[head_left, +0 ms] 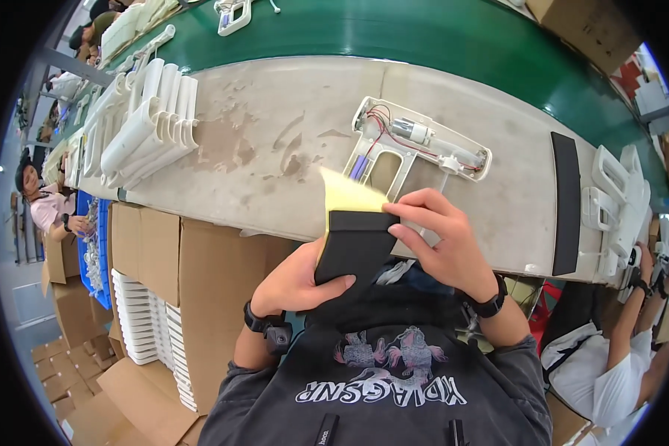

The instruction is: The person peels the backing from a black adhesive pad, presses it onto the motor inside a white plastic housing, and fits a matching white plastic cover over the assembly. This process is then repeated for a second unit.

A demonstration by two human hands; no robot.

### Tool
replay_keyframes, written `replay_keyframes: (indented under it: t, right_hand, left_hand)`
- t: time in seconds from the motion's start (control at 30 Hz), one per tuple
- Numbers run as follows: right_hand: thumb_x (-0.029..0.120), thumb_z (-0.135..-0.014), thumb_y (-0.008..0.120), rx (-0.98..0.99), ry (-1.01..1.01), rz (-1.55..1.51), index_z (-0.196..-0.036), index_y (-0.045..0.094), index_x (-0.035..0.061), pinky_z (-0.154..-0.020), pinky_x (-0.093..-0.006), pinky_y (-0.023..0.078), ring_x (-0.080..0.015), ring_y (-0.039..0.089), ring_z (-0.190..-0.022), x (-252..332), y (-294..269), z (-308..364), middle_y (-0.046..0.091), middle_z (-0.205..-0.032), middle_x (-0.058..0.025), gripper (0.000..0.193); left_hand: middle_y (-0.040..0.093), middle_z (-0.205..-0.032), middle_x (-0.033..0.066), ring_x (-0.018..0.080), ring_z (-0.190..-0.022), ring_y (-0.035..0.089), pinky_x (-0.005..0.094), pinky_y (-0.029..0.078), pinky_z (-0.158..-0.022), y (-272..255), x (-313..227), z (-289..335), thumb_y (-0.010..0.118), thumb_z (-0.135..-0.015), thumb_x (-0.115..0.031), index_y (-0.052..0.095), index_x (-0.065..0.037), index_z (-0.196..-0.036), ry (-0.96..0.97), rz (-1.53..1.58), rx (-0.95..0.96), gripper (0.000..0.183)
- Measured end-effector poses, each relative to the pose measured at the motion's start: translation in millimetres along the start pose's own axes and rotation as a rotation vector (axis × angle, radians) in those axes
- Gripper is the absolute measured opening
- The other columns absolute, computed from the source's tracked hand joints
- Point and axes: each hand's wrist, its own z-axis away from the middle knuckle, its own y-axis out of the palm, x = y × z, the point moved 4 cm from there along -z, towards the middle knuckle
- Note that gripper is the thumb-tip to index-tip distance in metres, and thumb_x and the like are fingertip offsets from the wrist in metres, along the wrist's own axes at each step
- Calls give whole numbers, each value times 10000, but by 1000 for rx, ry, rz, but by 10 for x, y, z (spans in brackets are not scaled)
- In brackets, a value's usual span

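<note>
My left hand (299,279) is closed around a stack of black foam strips (355,256), its thumb lying across the front. A yellow backing sheet (351,195) sticks out above the black part and is partly blurred. With thumb and fingertips, my right hand (444,236) pinches the upper right corner, where black and yellow meet. Just beyond my hands, on the worktop, lies an opened white handheld housing (424,149). Inside it show a silver motor (410,131), red wires and purple battery cells (359,166).
White housing shells (145,137) stand stacked on the worktop's left, others (617,189) on its right beside a long black foam sheet (565,204). A green conveyor belt (297,33) runs along the far side. Cardboard boxes (215,282) stand lower left; a co-worker (598,364) works at right.
</note>
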Motion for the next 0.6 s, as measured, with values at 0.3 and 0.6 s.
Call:
replay_keyframes:
  t: [0.3,0.6]
  right_hand:
    - [10,-875,733,192,143,-214,-1078,728,6,-790,-325,522,-213,646,-885,-28,-64,109,657,-1010,-91,203]
    - [40,-872,758,332,2,-73,-1104,738,37,-803,-327,532,-230,664,-903,17,-362,-252,674,-1007,-82,233]
  left_hand:
    - [641,-1336,121,194,-1242,577,343,430,-1069,64,25,59,650,-899,28,529,31,-1411,-6,-83,189,527]
    - [625,-1330,148,256,-1223,600,375,445,-1058,76,4,107,657,-904,-23,507,32,-1408,123,30,92,529]
